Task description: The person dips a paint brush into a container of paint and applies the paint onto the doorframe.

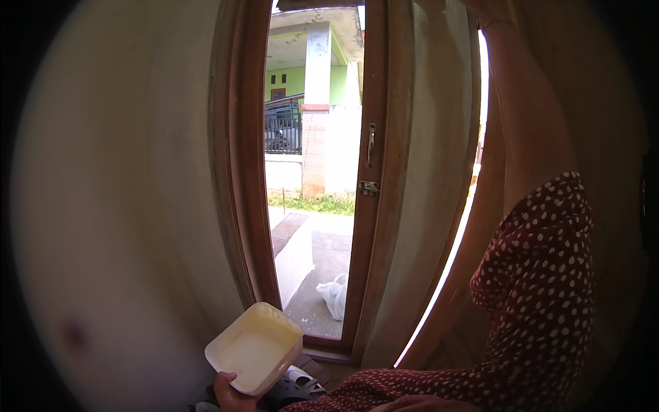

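My left hand (232,394) is closed on the near corner of a cream rectangular plastic tub (257,347), the thumb over its rim. The tub is tilted so its pale inside shows; I cannot make out any contents. My right arm, in a dark red sleeve with white spots, reaches up along the right side. At the top edge, my right hand (486,9) is partly cut off beside the brown wooden door (439,137). Its fingers are hidden, so what it touches does not show.
A glass pane in a brown wooden frame (373,75) stands ahead, with a metal handle (371,145) and a latch (368,187). Outside lie a white plastic bag (334,296) and a low white wall (294,257). A pale wall (123,206) rises at left. Grey footwear (294,393) shows below the tub.
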### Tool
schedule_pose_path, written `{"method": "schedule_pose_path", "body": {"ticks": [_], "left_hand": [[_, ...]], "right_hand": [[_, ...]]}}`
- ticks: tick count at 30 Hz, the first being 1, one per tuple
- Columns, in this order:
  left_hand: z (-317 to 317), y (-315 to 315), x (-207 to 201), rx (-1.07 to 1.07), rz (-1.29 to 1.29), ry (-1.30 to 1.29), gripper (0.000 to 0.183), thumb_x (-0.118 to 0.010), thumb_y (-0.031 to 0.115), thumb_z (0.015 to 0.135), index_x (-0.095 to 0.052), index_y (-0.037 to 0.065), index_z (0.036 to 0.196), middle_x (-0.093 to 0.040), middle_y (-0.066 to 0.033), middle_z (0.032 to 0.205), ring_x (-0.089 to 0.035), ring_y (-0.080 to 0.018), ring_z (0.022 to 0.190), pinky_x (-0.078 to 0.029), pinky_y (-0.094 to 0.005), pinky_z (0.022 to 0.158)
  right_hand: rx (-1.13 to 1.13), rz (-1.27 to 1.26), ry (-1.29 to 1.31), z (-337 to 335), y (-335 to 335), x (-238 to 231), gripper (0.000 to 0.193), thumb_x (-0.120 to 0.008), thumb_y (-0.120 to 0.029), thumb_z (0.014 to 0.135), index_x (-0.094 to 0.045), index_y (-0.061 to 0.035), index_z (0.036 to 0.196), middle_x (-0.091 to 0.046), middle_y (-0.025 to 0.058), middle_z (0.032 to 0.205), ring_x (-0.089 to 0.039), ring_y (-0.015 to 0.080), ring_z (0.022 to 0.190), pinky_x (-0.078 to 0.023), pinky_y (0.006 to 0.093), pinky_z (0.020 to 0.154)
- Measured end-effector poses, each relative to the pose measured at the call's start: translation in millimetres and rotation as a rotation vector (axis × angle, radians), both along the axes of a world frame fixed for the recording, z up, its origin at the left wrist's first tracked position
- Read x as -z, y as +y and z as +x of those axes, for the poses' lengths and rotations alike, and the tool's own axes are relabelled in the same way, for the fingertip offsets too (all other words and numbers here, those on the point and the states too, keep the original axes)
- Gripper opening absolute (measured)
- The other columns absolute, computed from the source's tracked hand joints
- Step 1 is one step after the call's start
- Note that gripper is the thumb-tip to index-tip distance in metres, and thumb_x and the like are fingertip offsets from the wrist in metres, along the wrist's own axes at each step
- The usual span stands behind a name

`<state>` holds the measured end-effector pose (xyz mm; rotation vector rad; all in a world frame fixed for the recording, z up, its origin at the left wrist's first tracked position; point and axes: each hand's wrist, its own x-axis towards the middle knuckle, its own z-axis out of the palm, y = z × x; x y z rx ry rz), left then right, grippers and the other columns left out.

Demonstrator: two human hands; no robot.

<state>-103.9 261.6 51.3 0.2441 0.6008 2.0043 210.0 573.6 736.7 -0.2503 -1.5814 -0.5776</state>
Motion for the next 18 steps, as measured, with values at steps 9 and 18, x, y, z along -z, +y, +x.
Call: {"method": "schedule_pose_path", "body": {"ticks": [9, 18], "left_hand": [[8, -1, -8, -0.030, 0.068, 0.076, 0.076, -0.054, 0.024, 0.074, -0.038, 0.004, 0.145, -0.052, -0.0193, 0.139, -0.052, -0.0403, 0.127, -0.043, -0.0608, 0.105], [18, 13, -16, 0.052, 0.101, 0.066, 0.076, -0.053, 0.023, 0.074, -0.038, 0.004, 0.146, -0.051, -0.0201, 0.139, -0.052, -0.0406, 0.127, -0.043, -0.0617, 0.105]], "right_hand": [[0.400, -0.474, -0.411, 43, -63, 148, 0.010, -0.070, -0.003, 0.079, -0.068, -0.0004, 0.089, -0.066, 0.0044, 0.075, -0.061, 0.0128, 0.072, -0.051, 0.0320, 0.070], [-0.146, 0.061, -0.094, 57, 20, 49, 0.013, -0.070, 0.000, 0.078, -0.069, 0.0000, 0.091, -0.068, 0.0046, 0.085, -0.063, 0.0145, 0.080, -0.050, 0.0312, 0.079]]}}
